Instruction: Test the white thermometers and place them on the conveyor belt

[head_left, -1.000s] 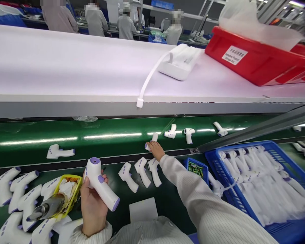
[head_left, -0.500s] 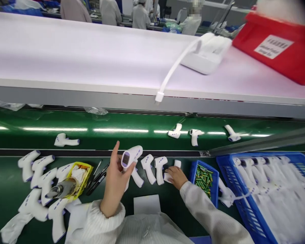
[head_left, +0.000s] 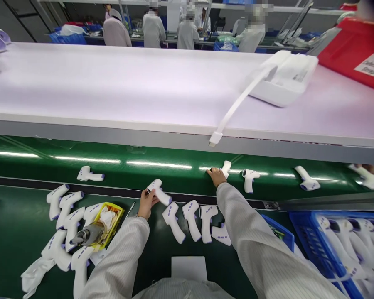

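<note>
A green conveyor belt (head_left: 162, 168) runs left to right on the far side, with white thermometer guns lying on it: one at the left (head_left: 89, 175), one right of centre (head_left: 249, 179) and another farther right (head_left: 306, 180). The near green bench (head_left: 15, 224) carries a cluster of guns at the left (head_left: 65, 207), a yellow basket (head_left: 107, 224) beside them, a row of guns in the middle (head_left: 190, 215), a white card (head_left: 188, 268) near the front, and a blue crate (head_left: 330, 245) of guns at the right. Above, a white shelf (head_left: 118, 87) bears a white tray (head_left: 283, 83) and a red bin (head_left: 355, 54).
</note>
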Action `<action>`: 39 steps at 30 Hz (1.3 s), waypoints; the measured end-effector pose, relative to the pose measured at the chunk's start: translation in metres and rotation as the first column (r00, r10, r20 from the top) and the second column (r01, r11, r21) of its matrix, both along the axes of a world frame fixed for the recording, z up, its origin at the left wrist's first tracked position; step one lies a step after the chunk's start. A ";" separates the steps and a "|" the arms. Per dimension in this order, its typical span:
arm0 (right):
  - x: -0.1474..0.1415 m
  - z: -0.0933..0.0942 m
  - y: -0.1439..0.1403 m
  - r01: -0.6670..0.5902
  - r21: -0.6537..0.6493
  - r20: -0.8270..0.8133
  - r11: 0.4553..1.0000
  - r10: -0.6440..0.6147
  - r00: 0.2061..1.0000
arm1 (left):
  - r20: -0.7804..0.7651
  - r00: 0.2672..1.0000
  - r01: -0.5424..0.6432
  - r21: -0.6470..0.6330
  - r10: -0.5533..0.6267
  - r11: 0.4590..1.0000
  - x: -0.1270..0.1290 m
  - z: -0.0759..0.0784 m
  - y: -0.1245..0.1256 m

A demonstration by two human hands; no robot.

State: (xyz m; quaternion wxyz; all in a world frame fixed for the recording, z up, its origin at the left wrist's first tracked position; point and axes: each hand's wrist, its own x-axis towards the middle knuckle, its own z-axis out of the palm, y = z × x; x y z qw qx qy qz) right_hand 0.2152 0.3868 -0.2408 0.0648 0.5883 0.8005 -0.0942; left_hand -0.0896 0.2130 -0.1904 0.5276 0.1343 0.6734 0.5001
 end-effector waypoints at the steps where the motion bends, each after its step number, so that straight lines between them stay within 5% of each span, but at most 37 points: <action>1: -0.002 0.002 0.000 0.021 -0.010 -0.023 1.000 -0.021 1.000 | 0.010 1.000 -0.015 0.015 0.015 1.000 -0.003 -0.006 0.000; 6: -0.014 0.031 -0.010 0.110 -0.080 -0.233 0.991 -0.126 0.964 | 0.005 0.991 0.135 0.065 -0.135 0.989 0.003 -0.011 -0.011; 10: -0.032 0.079 -0.042 0.087 -0.177 -0.527 0.980 -0.169 0.833 | -0.096 0.935 0.351 0.142 -0.340 0.925 0.032 0.013 -0.027; 14: -0.058 0.135 -0.102 -0.078 -0.315 -0.803 0.946 -0.222 0.553 | -0.213 0.846 0.532 0.289 -0.489 0.796 0.064 0.070 -0.047; 18: -0.084 0.175 -0.166 -0.181 -0.403 -0.893 0.897 -0.342 0.294 | -0.389 0.758 0.648 0.370 -0.523 0.665 0.083 0.132 -0.076; 20: -0.092 0.187 -0.190 -0.228 -0.451 -0.892 0.863 -0.441 0.099 | -0.440 0.764 0.635 0.384 -0.472 0.670 0.087 0.154 -0.093; 24: -0.099 0.200 -0.226 -0.383 -0.517 -0.703 0.765 -0.635 -0.320 | -0.302 0.850 0.520 0.356 -0.431 0.777 0.092 0.178 -0.123; 30: -0.099 0.216 -0.267 -0.410 -0.484 -0.639 0.773 -0.632 -0.437 | -0.265 0.827 0.561 0.370 -0.495 0.740 0.091 0.208 -0.160; 39: -0.104 0.232 -0.311 -0.417 -0.469 -0.677 0.779 -0.620 -0.396 | -0.366 0.804 0.589 0.383 -0.469 0.712 0.088 0.234 -0.199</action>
